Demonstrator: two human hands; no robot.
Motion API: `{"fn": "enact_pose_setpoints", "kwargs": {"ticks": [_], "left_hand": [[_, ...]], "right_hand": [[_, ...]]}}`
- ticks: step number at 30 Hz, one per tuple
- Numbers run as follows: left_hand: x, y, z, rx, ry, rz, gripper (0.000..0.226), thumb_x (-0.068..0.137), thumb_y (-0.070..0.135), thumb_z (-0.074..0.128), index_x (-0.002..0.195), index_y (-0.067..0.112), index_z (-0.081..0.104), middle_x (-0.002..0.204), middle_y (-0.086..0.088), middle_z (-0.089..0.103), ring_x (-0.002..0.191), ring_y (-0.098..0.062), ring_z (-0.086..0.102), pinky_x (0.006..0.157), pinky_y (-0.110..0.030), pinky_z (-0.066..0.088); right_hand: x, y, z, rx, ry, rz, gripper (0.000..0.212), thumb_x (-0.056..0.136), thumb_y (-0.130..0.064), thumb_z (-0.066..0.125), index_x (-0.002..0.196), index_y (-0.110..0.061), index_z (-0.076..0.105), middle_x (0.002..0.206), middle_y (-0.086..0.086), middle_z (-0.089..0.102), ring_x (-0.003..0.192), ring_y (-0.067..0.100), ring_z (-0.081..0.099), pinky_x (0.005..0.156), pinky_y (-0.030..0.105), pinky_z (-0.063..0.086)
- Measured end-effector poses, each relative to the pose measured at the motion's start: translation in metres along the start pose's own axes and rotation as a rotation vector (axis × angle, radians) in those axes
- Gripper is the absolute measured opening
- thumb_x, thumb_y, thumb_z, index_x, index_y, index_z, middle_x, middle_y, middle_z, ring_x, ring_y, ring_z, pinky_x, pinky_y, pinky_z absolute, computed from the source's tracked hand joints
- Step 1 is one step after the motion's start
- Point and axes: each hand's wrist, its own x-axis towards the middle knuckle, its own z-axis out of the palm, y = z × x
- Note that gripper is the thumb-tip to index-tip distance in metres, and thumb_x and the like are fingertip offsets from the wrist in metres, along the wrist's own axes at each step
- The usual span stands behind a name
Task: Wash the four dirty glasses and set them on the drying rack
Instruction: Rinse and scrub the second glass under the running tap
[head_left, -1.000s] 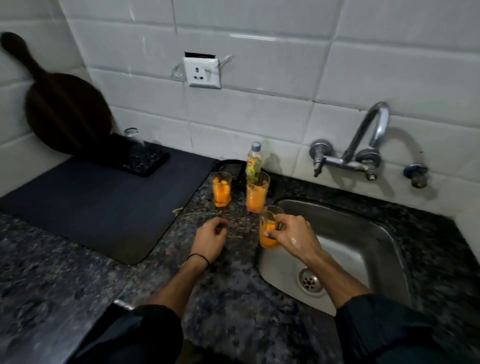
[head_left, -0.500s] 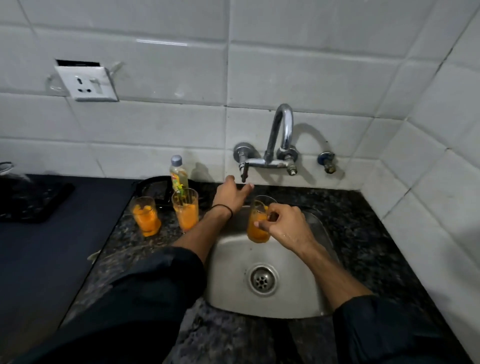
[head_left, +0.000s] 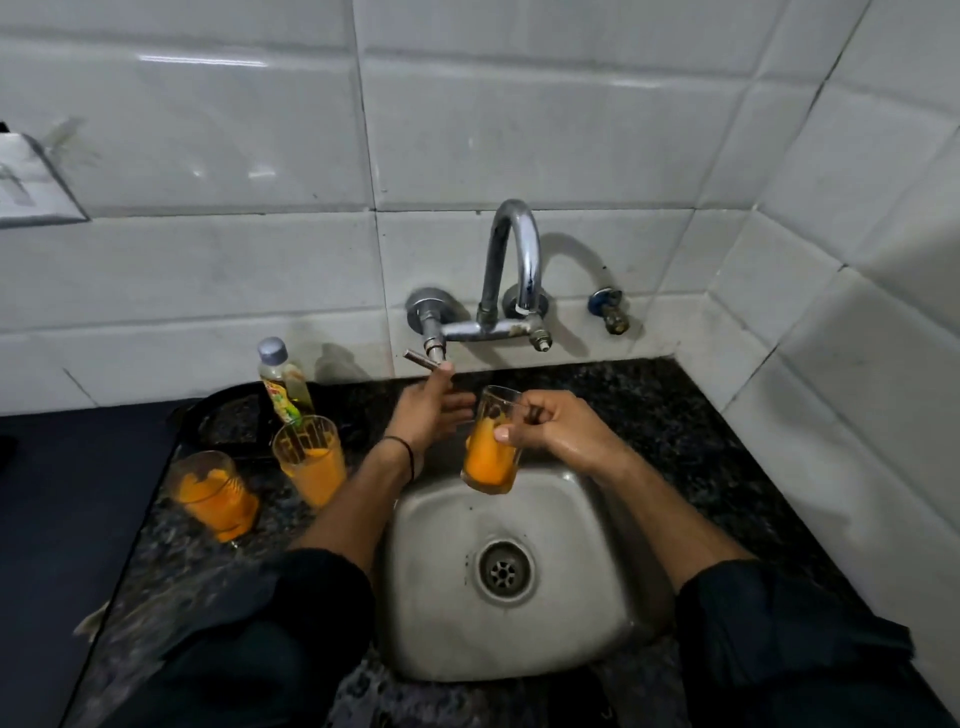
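- Left hand (head_left: 431, 410) has gone up since half a second ago: fingers straight and loose, one tip now touching the tap lever (head_left: 422, 359). It grips nothing (which finger touches, cannot tell).
- Right hand (head_left: 556, 431) still grips the glass (head_left: 491, 452), fingers and thumb wrapped round its upper part. The glass is slightly tilted, in the air over the back of the sink (head_left: 571, 597), with orange liquid in its lower half.
- Second glass (head_left: 310, 462) and third glass (head_left: 215, 496) stand on the stone counter (head_left: 675, 415) left of the sink, both orange inside, unmoved. The second is just beside the left forearm.
- Bottle (head_left: 283, 382) stands upright behind the second glass, in front of a dark tray (head_left: 228, 421).
- Tap spout (head_left: 511, 270) arches above both hands; drain (head_left: 505, 570) sits mid-basin.
- Wall socket (head_left: 31, 182) is cut by the left edge and blurred.
- The counter's lower left is smeared by blur; dark sleeves cover the sink's near corners.
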Motion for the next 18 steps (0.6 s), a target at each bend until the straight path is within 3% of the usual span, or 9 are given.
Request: {"fn": "enact_pose_setpoints", "kwargs": {"ticks": [4,7,9,11,13,16,18], "left_hand": [[-0.032,-0.033,0.022,-0.043,-0.234,-0.178,0.065,0.089,0.076,0.037,0.122,0.027,0.064,0.111,-0.010,0.074,0.099,-0.031,0.072,0.081,-0.043,0.058],[-0.043,-0.041,0.042,-0.139,-0.137,-0.135,0.066,0.090,0.076,0.033,0.122,0.026,0.064,0.108,-0.011,0.074,0.092,-0.030,0.073,0.066,-0.035,0.056],[-0.041,-0.045,0.062,-0.127,0.024,-0.072,0.060,0.098,0.065,0.029,0.121,0.022,0.063,0.109,-0.011,0.072,0.090,-0.025,0.071,0.065,-0.034,0.057],[-0.036,-0.053,0.075,-0.049,0.171,-0.020,0.055,0.102,0.058,0.027,0.122,0.020,0.061,0.115,-0.011,0.070,0.099,-0.022,0.068,0.082,-0.039,0.056],[-0.042,-0.061,0.079,-0.069,0.146,0.010,0.046,0.104,0.052,0.028,0.130,0.027,0.056,0.123,-0.006,0.067,0.105,-0.018,0.066,0.087,-0.037,0.055],[-0.056,-0.060,0.076,-0.140,0.001,-0.035,0.047,0.104,0.050,0.036,0.150,0.043,0.031,0.134,0.000,0.058,0.106,-0.019,0.066,0.069,-0.032,0.059],[-0.055,-0.052,0.074,-0.259,-0.002,-0.143,0.051,0.096,0.062,0.043,0.140,0.036,0.048,0.125,-0.007,0.065,0.100,-0.025,0.069,0.067,-0.039,0.060]], "right_hand": [[0.006,0.010,-0.007,0.191,-0.041,0.081,0.026,0.086,-0.022,0.077,0.105,-0.011,0.063,0.108,0.008,0.071,0.101,0.024,0.068,0.093,0.045,0.057],[0.005,0.020,0.006,0.351,0.008,0.148,0.047,0.095,-0.030,0.066,0.138,-0.037,0.048,0.133,0.001,0.058,0.116,0.025,0.060,0.098,0.048,0.053],[0.002,0.021,0.035,0.386,0.141,0.156,0.057,0.100,-0.037,0.058,0.149,-0.040,0.029,0.135,-0.004,0.054,0.117,0.019,0.058,0.095,0.037,0.052],[0.003,0.023,0.065,0.362,0.353,0.118,0.056,0.098,-0.045,0.059,0.146,-0.035,0.032,0.126,-0.005,0.062,0.110,0.011,0.062,0.090,0.028,0.050],[0.006,0.029,0.074,0.336,0.494,0.134,0.045,0.093,-0.058,0.058,0.131,-0.037,0.044,0.113,-0.008,0.068,0.100,0.009,0.066,0.091,0.036,0.054],[0.010,0.032,0.053,0.511,0.376,0.292,0.036,0.100,-0.058,0.042,0.117,-0.031,0.060,0.106,-0.002,0.069,0.097,0.018,0.068,0.094,0.048,0.055],[0.009,0.034,0.043,0.624,0.300,0.348,0.045,0.103,-0.057,0.036,0.116,-0.026,0.065,0.110,0.006,0.070,0.100,0.024,0.068,0.095,0.048,0.055]]}}
